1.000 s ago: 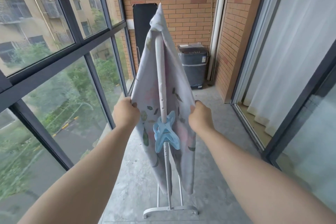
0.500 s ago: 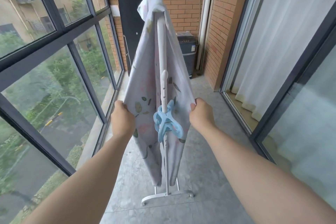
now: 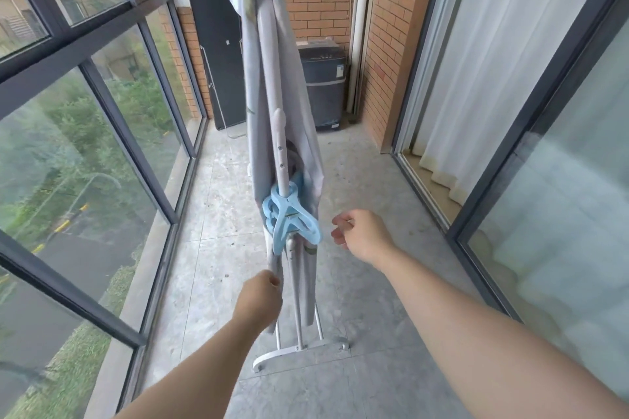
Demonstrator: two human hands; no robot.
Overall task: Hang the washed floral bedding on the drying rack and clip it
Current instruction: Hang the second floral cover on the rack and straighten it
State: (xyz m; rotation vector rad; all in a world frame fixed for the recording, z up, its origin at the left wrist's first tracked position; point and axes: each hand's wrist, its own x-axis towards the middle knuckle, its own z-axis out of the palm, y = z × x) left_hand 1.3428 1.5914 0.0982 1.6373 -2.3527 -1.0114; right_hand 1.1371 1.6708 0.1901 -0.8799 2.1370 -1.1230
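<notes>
The pale grey floral bedding (image 3: 299,133) hangs folded over the top bar of the white drying rack (image 3: 281,146), both sides falling close to the upright post. Light blue clips (image 3: 289,211) hang bunched on the post at mid height. My left hand (image 3: 260,303) grips the bedding's lower left edge, low down near the rack's foot (image 3: 299,350). To the right of the clips, my right hand (image 3: 360,233) hovers free of the fabric, fingers loosely curled and holding nothing.
Floor-to-ceiling windows (image 3: 85,146) run along the left. A sliding glass door with a white curtain (image 3: 510,78) lines the right. At the far brick wall stand a dark washing machine (image 3: 323,85) and a black panel (image 3: 218,44). Grey tile floor (image 3: 391,282) surrounds the rack.
My right hand let go of the bedding's right edge and drew away. My left hand slid down the left edge to near the bottom. The bedding's sides now hang closer together.
</notes>
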